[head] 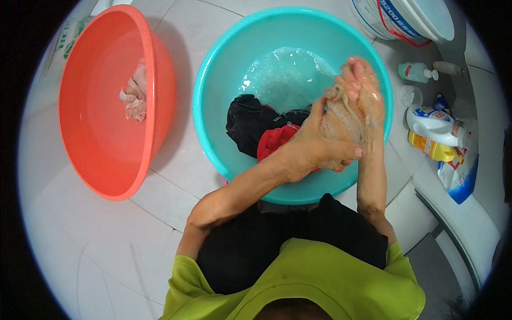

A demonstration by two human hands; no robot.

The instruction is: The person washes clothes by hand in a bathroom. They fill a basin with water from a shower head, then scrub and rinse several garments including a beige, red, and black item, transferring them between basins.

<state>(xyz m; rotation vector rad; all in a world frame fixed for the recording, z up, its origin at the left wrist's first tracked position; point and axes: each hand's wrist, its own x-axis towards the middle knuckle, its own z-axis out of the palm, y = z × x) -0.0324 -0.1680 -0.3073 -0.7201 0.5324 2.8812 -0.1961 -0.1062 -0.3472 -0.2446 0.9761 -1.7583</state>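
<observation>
A wet, beige, thin piece of fabric (340, 118) is bunched between my two hands, above the right part of a turquoise plastic basin (214, 132). My left hand (316, 146) grips its lower part, thumb pointing right. Higher up, my right hand (366, 90) has its fingers curled over the fabric's upper end. Below them the basin holds sudsy water (288, 76). A black garment (250, 124) and a red garment (276, 140) lie wet in it, partly hidden behind my left hand and forearm.
An orange plastic basin (100, 120) stands tilted in view at left, with a pale pink cloth (136, 98) inside. At right are a white bucket (396, 20), a pump bottle (416, 72), a white detergent jug (432, 126), a yellow bottle (432, 146) and a blue-and-white bag (460, 176).
</observation>
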